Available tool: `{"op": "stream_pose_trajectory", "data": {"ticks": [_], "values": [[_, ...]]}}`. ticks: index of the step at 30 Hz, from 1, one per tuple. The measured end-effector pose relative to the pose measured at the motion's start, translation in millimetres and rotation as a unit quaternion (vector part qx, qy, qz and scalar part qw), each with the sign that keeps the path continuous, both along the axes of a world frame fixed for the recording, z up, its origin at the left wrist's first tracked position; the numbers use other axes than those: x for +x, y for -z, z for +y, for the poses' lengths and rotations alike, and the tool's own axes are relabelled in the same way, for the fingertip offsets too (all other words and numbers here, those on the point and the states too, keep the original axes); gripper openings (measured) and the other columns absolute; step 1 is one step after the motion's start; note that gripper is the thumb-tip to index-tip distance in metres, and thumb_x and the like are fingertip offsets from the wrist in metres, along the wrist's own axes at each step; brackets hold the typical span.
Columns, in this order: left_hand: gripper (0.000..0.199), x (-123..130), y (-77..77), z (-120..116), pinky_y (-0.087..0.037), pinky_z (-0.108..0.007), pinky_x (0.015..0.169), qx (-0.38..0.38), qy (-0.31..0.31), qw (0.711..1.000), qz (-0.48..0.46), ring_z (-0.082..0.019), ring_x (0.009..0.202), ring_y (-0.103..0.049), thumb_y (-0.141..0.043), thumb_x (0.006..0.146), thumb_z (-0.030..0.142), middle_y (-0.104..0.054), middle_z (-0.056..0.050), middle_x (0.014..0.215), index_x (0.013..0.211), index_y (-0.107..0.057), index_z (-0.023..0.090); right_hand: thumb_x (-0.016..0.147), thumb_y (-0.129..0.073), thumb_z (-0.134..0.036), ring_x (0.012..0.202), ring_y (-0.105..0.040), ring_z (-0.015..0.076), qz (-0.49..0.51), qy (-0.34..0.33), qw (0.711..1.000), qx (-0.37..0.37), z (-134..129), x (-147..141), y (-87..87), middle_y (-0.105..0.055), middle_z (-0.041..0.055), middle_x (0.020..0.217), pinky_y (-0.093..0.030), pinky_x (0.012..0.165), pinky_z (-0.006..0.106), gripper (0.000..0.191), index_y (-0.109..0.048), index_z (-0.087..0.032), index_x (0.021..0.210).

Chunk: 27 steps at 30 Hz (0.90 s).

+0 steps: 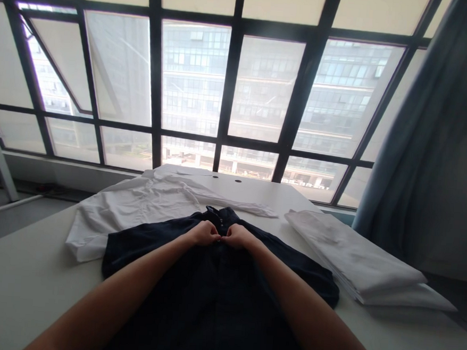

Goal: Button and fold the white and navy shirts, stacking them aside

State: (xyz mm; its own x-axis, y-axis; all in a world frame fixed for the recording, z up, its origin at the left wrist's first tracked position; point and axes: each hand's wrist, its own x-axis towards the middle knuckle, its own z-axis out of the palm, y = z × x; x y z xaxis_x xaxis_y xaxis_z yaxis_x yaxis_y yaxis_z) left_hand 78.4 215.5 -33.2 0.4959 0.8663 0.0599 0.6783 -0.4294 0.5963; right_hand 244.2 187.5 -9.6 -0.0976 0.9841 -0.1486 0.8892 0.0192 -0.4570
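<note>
Left hand: the left hand (204, 233) rests on the dark navy fabric shirt (218, 280) just below its collar, with the fingers curled in and closed on the cloth at the front opening.
Right hand: the right hand (238, 236) sits just beside the left hand, knuckles nearly touching it, with the fingers likewise curled and pinching the same dark fabric.
Grip detail: whether a button lies between the fingertips cannot be told; the area is small and dark.
Forearms: both bare forearms run from the bottom edge of the view up to the hands, converging over the middle of the garment.
Dark navy shirt: it lies flat on the white tabletop (21, 283), collar (220, 215) pointing away from the person, sleeves spread to either side, body reaching to the near edge of the view.
White shirt: a crumpled white fabric shirt (135, 205) lies spread behind and to the left of the dark shirt, partly under its left sleeve.
Folded stack: a stack of folded white cloth (351, 258) lies on the right side of the table, apart from the dark shirt.
Background: a large dark-framed grid window (231, 89) stands beyond the table; a blue-grey curtain (432, 135) hangs at the right.
</note>
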Motion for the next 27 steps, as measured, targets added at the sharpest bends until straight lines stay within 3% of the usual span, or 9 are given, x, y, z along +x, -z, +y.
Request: {"op": "stream_pose_trajectory", "data": {"ticks": [5,8,11,14,16,20,27], "values": [[0.018,-1.3,-2.9,-3.3,-0.042,-0.023,0.062,0.066,0.037,0.996,0.051,-0.018,0.07,-0.064,-0.064,0.079,0.028,-0.072,-0.006,0.073,0.074,-0.075,0.015,0.072,-0.069,-0.024,0.068,-0.069,0.0247,-0.064,0.053,0.994,0.072,-8.7,-11.8,-7.8,-0.066,0.0094,0.059,-0.05,0.059,0.028,0.015,-0.063,-0.016,0.06],[0.019,2.6,-3.1,-3.8,-0.041,-0.024,0.062,0.072,0.019,0.996,0.04,-0.018,0.068,-0.062,-0.062,0.081,0.025,-0.069,-0.005,0.068,0.068,-0.072,0.015,0.076,-0.062,-0.022,0.059,-0.068,0.0224,0.004,0.045,0.997,0.067,-9.6,-12.1,-7.4,-0.062,0.0078,0.054,-0.049,0.052,0.026,0.022,-0.057,-0.017,0.055],[0.032,8.2,-1.6,-4.9,-0.038,-0.024,0.052,-0.04,-0.035,0.998,-0.044,-0.014,0.05,-0.054,-0.058,0.086,0.03,-0.056,-0.001,0.052,0.06,-0.063,0.014,0.08,-0.055,-0.018,0.044,-0.061,0.0148,0.156,0.04,0.986,0.036,-9.4,-6.2,-2.6,-0.058,0.0019,0.051,-0.041,0.04,0.021,0.022,-0.054,-0.017,0.059],[0.038,11.1,0.8,-7.9,-0.028,-0.022,0.04,-0.192,-0.047,0.967,-0.162,-0.008,0.036,-0.038,-0.056,0.09,0.042,-0.044,0.005,0.046,0.065,-0.059,0.014,0.082,-0.051,-0.013,0.044,-0.06,0.0111,0.281,0.046,0.958,0.035,-12.3,0.7,5.7,-0.06,-0.0017,0.057,-0.04,0.038,0.018,0.014,-0.056,-0.016,0.07],[0.038,11.2,2.3,-10.9,-0.024,-0.02,0.037,-0.223,-0.034,0.949,-0.219,-0.006,0.033,-0.034,-0.059,0.087,0.048,-0.042,0.008,0.046,0.068,-0.057,0.014,0.084,-0.05,-0.012,0.046,-0.062,0.011,0.333,0.051,0.941,0.029,-15.6,3.9,12.8,-0.06,-0.0029,0.06,-0.043,0.04,0.017,0.01,-0.057,-0.016,0.078],[0.035,11.7,3.8,-17.7,-0.024,-0.019,0.036,-0.205,-0.025,0.945,-0.254,-0.005,0.033,-0.034,-0.059,0.086,0.044,-0.042,0.008,0.046,0.067,-0.054,0.015,0.086,-0.05,-0.013,0.049,-0.062,0.011,0.373,0.051,0.926,0.022,-20.2,6.1,26.5,-0.061,-0.0036,0.062,-0.044,0.041,0.017,0.008,-0.057,-0.016,0.082],[0.025,17.3,9.4,-20.5,-0.032,-0.02,0.04,-0.124,-0.08,0.976,-0.16,-0.008,0.036,-0.044,-0.055,0.087,0.025,-0.049,0.005,0.046,0.065,-0.061,0.013,0.089,-0.051,-0.017,0.047,-0.059,0.0096,0.316,0.063,0.945,0.048,-19.6,7.2,31.1,-0.063,-0.0018,0.064,-0.039,0.039,0.017,0.009,-0.059,-0.015,0.085]]}}
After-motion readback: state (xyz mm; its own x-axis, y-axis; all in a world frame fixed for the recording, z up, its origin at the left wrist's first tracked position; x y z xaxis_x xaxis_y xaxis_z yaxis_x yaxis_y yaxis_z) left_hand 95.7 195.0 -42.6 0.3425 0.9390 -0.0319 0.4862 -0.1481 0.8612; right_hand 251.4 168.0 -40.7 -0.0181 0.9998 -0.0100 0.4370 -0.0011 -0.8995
